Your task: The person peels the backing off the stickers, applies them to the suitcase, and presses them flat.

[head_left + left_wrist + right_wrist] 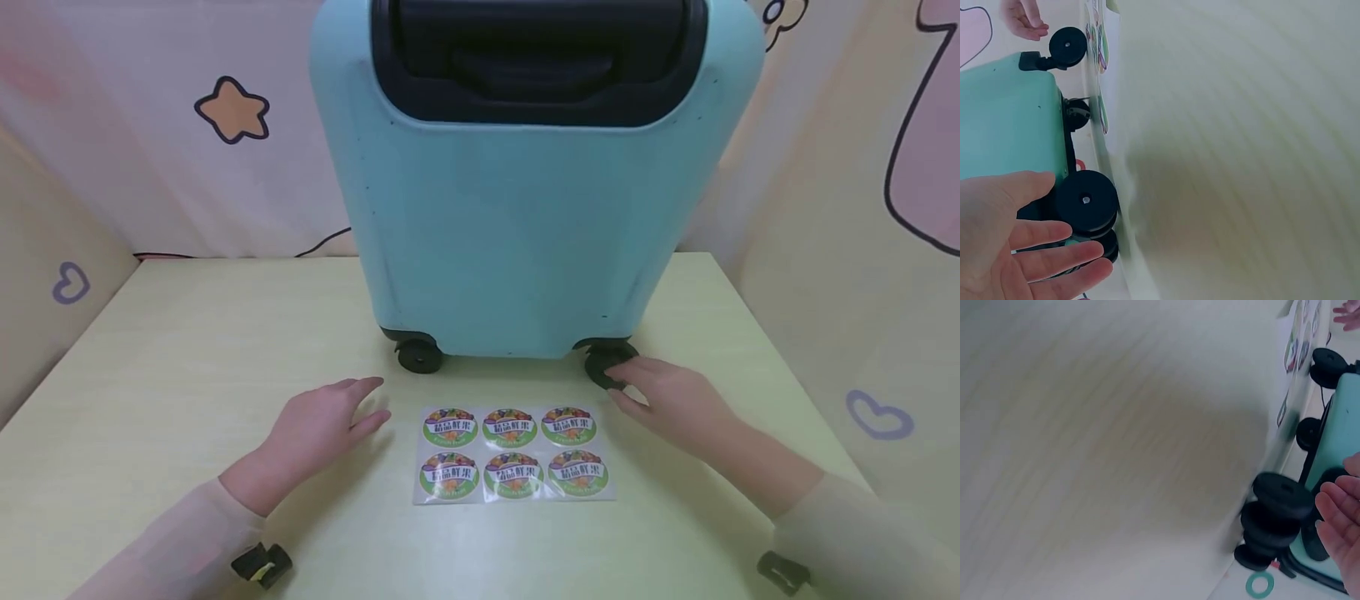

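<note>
Between left hand and right hand, flat glossy white sheet of six oval multicoloured stickers. Both hands relaxed, grasping nothing. Beyond them, upright light-blue hard-shell suitcase, round black wheels on pale-yellow tabletop.

The sticker sheet lies on the table, before the suitcase.

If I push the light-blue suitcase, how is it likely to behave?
The suitcase will probably roll readily, since it stands on black wheels. It looks stiff, its smooth sides showing no sag. Being tall, it might tip if pushed near the top.
</note>
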Available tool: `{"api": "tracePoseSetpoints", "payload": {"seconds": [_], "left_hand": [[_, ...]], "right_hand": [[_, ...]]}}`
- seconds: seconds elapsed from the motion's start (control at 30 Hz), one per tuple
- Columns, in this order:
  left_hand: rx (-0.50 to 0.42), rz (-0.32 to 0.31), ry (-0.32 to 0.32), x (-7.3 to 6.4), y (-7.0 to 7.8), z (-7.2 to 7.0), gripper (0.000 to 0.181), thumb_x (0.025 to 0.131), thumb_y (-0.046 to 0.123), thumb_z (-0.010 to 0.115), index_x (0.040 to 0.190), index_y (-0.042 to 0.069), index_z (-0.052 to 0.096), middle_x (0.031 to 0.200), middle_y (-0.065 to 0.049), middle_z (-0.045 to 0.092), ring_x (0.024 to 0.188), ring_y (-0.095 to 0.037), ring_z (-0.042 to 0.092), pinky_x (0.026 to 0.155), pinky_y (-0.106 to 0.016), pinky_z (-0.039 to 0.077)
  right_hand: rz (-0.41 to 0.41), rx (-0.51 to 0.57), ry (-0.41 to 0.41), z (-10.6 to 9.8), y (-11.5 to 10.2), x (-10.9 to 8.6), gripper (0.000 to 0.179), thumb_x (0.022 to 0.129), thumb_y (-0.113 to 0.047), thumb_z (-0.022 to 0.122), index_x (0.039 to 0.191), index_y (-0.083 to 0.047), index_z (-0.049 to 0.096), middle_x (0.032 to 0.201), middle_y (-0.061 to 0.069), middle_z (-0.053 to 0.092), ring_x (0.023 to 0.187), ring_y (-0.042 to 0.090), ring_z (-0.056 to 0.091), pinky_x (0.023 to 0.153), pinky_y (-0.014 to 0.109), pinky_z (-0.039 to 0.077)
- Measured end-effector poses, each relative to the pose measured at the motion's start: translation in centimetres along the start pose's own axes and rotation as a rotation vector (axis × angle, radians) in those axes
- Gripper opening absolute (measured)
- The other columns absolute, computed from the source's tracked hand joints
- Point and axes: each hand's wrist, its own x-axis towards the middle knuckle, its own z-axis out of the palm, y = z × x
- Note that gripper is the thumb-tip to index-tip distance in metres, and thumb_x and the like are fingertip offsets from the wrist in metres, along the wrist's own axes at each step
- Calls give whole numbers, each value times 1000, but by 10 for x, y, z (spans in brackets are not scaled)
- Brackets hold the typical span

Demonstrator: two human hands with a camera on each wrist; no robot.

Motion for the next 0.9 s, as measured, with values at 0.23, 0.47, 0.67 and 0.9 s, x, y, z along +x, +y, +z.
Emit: {"api": "tracePoseSetpoints", "payload": {"seconds": [0.23,0.47,0.67,0.9], "left_hand": [[-19,9,-48,3,6,4,46,87,35,64,122,5,60,113,-14,64,101,-29,62,71,-40,53],[-25,26,-62,5,14,8,45,87,34,64,122,6,60,112,-13,65,101,-28,62,70,-38,53],[-30,53,-54,7,19,11,44,87,34,64,120,6,61,110,-12,66,100,-27,63,70,-38,53],[-26,86,-64,8,22,17,43,86,33,65,117,4,62,109,-13,66,99,-28,63,74,-40,52]], "right_hand": [[-8,48,-77,11,-13,6,23,82,-15,69,101,-2,68,94,6,67,85,22,64,72,38,52],[-95,88,-121,20,-26,13,22,82,-15,70,100,-3,67,93,4,67,82,17,63,70,32,52],[-104,111,-143,28,-34,17,22,84,-18,69,101,-5,68,93,2,67,76,11,59,67,28,51],[-120,129,-165,32,-43,20,22,85,-19,67,102,-6,68,96,1,67,85,14,61,72,30,51]]}}
